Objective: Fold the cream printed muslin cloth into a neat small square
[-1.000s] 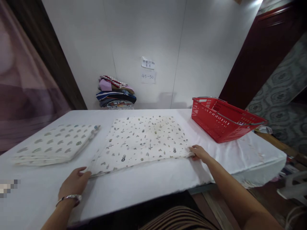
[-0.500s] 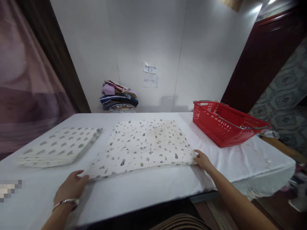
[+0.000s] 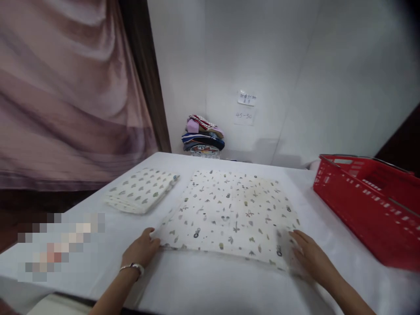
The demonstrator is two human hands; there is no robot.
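Observation:
A white cloth with small grey and green prints point(image 3: 226, 214) lies folded flat on the white-covered table point(image 3: 197, 284). My left hand point(image 3: 141, 249), with a bracelet on its wrist, pinches the cloth's near left corner between thumb and fingers. At the near right corner is my right hand point(image 3: 308, 253), its fingers on the cloth's edge; motion blurs this corner, and whether the fingers grip it is unclear. Left of the cloth rests a second folded white cloth with grey leaf-like prints point(image 3: 141, 190), untouched by either hand.
A red plastic basket point(image 3: 357, 205) stands on the table at the right. Folded coloured fabrics point(image 3: 203, 135) are stacked at the back, before a grey wall with paper labels point(image 3: 244, 116). A pink curtain point(image 3: 72, 96) hangs at the left. A pixelated patch covers the table's left part.
The view has turned left, so everything sits further right and the basket is partly cut off. The near right corner of the cloth, under my right hand, is now blurred.

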